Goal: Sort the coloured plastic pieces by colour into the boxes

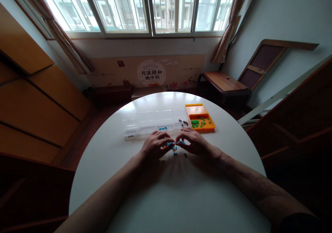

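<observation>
On the round white bench (166, 191), near its middle, the two hands meet over a small scatter of blue pieces (174, 146). The left hand (155, 145) lies palm down with its fingers curled inward, the fingertips drawn together at the edge of the scatter; it seems to pinch at a piece there, but the piece itself is too small to make out, so whether anything is actually held cannot be told. The right hand (194, 142) mirrors it, knuckles up, fingers bent and gathered toward the thumb, its tips touching or just above the same blue pieces; again the grip is too small to tell for sure. The fingertips of both hands are nearly touching each other, with the blue pieces between and just below them, a few lying loose on the near side toward the person.

Just beyond the hands, a clear compartment box (155, 122) lies flat on the bench. One of its near compartments holds a few blue pieces (163, 128), and a compartment at its right end holds some dark brown pieces (185, 123). Touching the box's right end sits an orange tray (192, 105), with green pieces (198, 123) scattered in its nearer section.
</observation>
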Demonstrator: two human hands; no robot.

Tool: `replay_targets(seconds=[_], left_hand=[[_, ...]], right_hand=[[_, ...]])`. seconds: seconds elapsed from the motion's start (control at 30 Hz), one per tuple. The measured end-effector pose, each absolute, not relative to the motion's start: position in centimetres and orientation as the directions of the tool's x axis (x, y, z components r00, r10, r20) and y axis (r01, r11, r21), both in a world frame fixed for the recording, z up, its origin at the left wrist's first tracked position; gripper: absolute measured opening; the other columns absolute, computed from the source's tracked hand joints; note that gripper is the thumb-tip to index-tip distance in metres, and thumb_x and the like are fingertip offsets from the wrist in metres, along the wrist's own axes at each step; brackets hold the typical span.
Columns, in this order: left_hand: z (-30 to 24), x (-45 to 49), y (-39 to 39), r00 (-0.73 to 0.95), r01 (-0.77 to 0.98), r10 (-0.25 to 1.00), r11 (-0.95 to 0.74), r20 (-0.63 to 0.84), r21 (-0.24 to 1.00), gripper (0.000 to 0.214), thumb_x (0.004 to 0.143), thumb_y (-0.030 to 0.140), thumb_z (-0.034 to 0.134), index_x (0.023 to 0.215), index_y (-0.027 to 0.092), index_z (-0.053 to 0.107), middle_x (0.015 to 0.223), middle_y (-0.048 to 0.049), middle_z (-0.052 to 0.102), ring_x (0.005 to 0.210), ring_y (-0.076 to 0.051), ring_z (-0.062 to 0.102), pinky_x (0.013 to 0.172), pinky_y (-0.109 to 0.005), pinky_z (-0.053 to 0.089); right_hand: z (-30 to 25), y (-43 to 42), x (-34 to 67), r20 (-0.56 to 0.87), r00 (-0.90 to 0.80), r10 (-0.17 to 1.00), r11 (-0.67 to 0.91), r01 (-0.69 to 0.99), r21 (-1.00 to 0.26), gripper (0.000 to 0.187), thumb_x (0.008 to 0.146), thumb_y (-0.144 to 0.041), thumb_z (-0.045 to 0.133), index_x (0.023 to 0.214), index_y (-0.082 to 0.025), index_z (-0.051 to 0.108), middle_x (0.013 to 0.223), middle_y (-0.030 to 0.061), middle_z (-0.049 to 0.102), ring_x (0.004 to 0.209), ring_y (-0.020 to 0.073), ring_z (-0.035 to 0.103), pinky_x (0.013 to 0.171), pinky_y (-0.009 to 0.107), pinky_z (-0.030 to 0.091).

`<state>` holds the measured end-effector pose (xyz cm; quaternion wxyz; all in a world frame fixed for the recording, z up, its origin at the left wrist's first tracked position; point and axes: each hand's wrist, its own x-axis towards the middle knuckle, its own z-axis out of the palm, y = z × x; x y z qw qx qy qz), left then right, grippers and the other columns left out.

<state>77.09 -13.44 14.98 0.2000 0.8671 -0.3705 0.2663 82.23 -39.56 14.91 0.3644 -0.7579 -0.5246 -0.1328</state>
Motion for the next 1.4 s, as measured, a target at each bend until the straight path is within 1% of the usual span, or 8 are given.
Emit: replay_targets(seconds=[0.2, 0.37, 0.47, 0.6, 0.7, 0.9, 1.27, 1.4], left_hand=[[14.9, 77.2, -13.6, 0.557, -0.777, -0.555, -0.611, 0.618, 0.151, 0.011, 0.107, 0.031, 0.069, 0.103, 0.025, 0.078, 0.097, -0.0023, 0.08, 0.083, -0.016, 0.072, 0.082, -0.032, 0.053], [15.5, 77.0, -13.6, 0.579, -0.741, -0.536, -0.661, 0.614, 0.122, 0.014, 0.106, 0.031, 0.068, 0.097, 0.024, 0.077, 0.095, -0.0024, 0.079, 0.081, -0.016, 0.071, 0.08, -0.033, 0.051], [15.7, 77.1, -13.2, 0.618, -0.646, -0.412, -0.751, 0.67, 0.134, 0.011, 0.105, 0.029, 0.071, 0.097, 0.025, 0.078, 0.094, -0.0013, 0.079, 0.083, -0.016, 0.072, 0.082, -0.034, 0.049], [15.6, 77.5, -12.5, 0.673, -0.476, -0.205, -0.855, 0.711, 0.205, 0.013, 0.104, 0.029, 0.072, 0.094, 0.025, 0.079, 0.09, -0.0008, 0.078, 0.083, -0.018, 0.072, 0.083, -0.036, 0.048], [15.6, 77.7, -12.3, 0.695, -0.407, -0.135, -0.883, 0.706, 0.232, 0.016, 0.104, 0.031, 0.072, 0.093, 0.025, 0.081, 0.088, -0.0006, 0.078, 0.081, -0.019, 0.071, 0.084, -0.037, 0.046], [15.6, 77.6, -12.3, 0.719, -0.369, -0.122, -0.902, 0.685, 0.226, 0.019, 0.105, 0.033, 0.069, 0.092, 0.026, 0.081, 0.088, -0.0013, 0.078, 0.082, -0.02, 0.07, 0.086, -0.039, 0.045], [15.5, 77.5, -12.2, 0.752, -0.357, -0.133, -0.906, 0.645, 0.229, 0.015, 0.103, 0.032, 0.072, 0.094, 0.027, 0.083, 0.088, -0.0012, 0.078, 0.084, -0.021, 0.069, 0.085, -0.039, 0.043], [15.6, 77.4, -12.4, 0.759, -0.349, -0.116, -0.903, 0.64, 0.25, 0.016, 0.104, 0.032, 0.07, 0.096, 0.026, 0.082, 0.089, -0.0014, 0.077, 0.086, -0.021, 0.069, 0.086, -0.039, 0.043]], right_hand=[[14.8, -39.5, 82.3, 0.598, 0.382, 0.705, -0.172, 0.91, -0.378, 0.007, 0.107, -0.029, 0.068, 0.103, -0.024, 0.066, 0.095, 0.0042, 0.073, 0.093, 0.0217, 0.066, 0.095, 0.037, 0.052], [14.7, -39.6, 82.3, 0.586, 0.401, 0.704, -0.196, 0.903, -0.383, 0.01, 0.105, -0.031, 0.072, 0.104, -0.024, 0.065, 0.096, 0.0051, 0.072, 0.095, 0.0227, 0.066, 0.095, 0.037, 0.052], [14.9, -39.8, 82.3, 0.581, 0.422, 0.696, -0.23, 0.898, -0.376, 0.01, 0.104, -0.029, 0.07, 0.098, -0.024, 0.064, 0.091, 0.0049, 0.071, 0.091, 0.0226, 0.064, 0.091, 0.036, 0.051], [15.3, -40.2, 82.5, 0.553, 0.411, 0.725, -0.242, 0.903, -0.354, 0.015, 0.104, -0.028, 0.069, 0.09, -0.024, 0.064, 0.083, 0.0024, 0.069, 0.083, 0.0212, 0.062, 0.091, 0.037, 0.05], [15.8, -40.6, 82.6, 0.521, 0.379, 0.765, -0.218, 0.913, -0.345, 0.013, 0.102, -0.026, 0.068, 0.089, -0.025, 0.065, 0.086, 0.0023, 0.072, 0.082, 0.0212, 0.063, 0.094, 0.039, 0.051], [16.3, -40.9, 82.5, 0.497, 0.357, 0.791, -0.203, 0.919, -0.338, 0.007, 0.096, -0.022, 0.07, 0.091, -0.026, 0.067, 0.089, 0.0024, 0.073, 0.085, 0.0222, 0.064, 0.095, 0.041, 0.052], [15.9, -40.9, 82.5, 0.458, 0.382, 0.803, -0.251, 0.913, -0.322, 0.007, 0.096, -0.02, 0.07, 0.091, -0.025, 0.067, 0.092, 0.0038, 0.073, 0.087, 0.0223, 0.064, 0.091, 0.038, 0.05], [16.0, -41.0, 82.4, 0.451, 0.388, 0.803, -0.249, 0.908, -0.337, 0.01, 0.091, -0.015, 0.07, 0.09, -0.024, 0.066, 0.092, 0.0033, 0.073, 0.087, 0.0221, 0.064, 0.091, 0.038, 0.051]])
